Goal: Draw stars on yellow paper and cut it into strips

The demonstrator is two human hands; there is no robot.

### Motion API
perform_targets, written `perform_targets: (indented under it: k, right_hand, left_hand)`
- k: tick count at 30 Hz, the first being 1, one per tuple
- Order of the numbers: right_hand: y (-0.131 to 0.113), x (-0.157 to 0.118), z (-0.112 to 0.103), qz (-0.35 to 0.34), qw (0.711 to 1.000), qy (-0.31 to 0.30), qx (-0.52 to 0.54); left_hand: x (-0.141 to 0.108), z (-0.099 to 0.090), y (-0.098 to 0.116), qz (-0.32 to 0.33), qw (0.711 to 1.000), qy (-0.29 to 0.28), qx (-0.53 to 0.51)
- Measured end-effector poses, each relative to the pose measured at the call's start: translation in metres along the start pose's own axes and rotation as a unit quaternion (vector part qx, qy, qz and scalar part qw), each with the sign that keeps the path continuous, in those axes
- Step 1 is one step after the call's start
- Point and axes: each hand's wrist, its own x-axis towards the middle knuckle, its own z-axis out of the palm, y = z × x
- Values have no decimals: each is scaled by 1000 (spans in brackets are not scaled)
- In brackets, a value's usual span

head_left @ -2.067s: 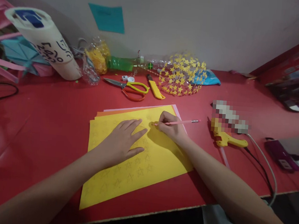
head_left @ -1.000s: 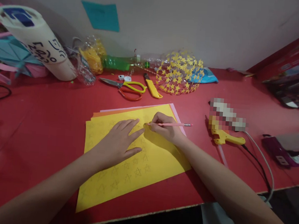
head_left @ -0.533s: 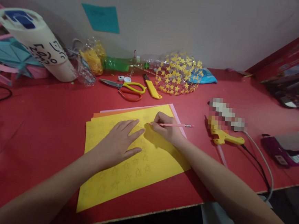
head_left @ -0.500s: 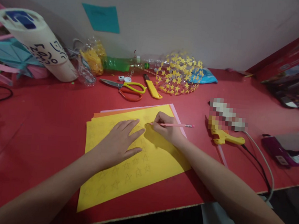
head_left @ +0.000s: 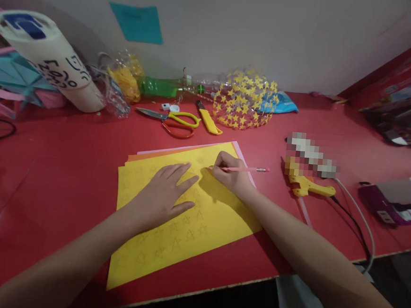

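Two bare hands work at a red table (head_left: 58, 171). Three sheets of paper lie stacked at the near middle: one yellow sheet (head_left: 222, 217) on top, with edges of one orange sheet (head_left: 131, 158) and one pink sheet (head_left: 240, 152) showing beneath. Rows of pencilled stars (head_left: 190, 234) cover part of the yellow sheet; the left hand (head_left: 165, 189) hides some, so their total cannot be counted. That hand lies flat on the yellow sheet, fingers slightly spread, thumb apart. The right hand (head_left: 230, 172) pinches one pink pencil (head_left: 247, 169), its tip at the sheet's upper part and its eraser end pointing right.

Just beyond the paper are one pair of scissors (head_left: 189, 116) with a yellow and a red handle, and one yellow box cutter (head_left: 210, 120). Behind them sit one clear dome dotted with yellow stars (head_left: 244, 109) and one green plastic bottle (head_left: 161, 87) on its side. One white tumbler (head_left: 58, 61) stands far left. To the right, one yellow glue gun (head_left: 307, 186) lies near the right forearm.
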Motion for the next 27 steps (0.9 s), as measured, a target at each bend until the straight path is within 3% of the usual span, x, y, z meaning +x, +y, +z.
perform_targets:
  k: [27]
  right_hand:
    - [5, -4, 2, -36, 995, -90, 33]
  left_hand:
    - [1, -3, 3, 7, 1000, -2, 15]
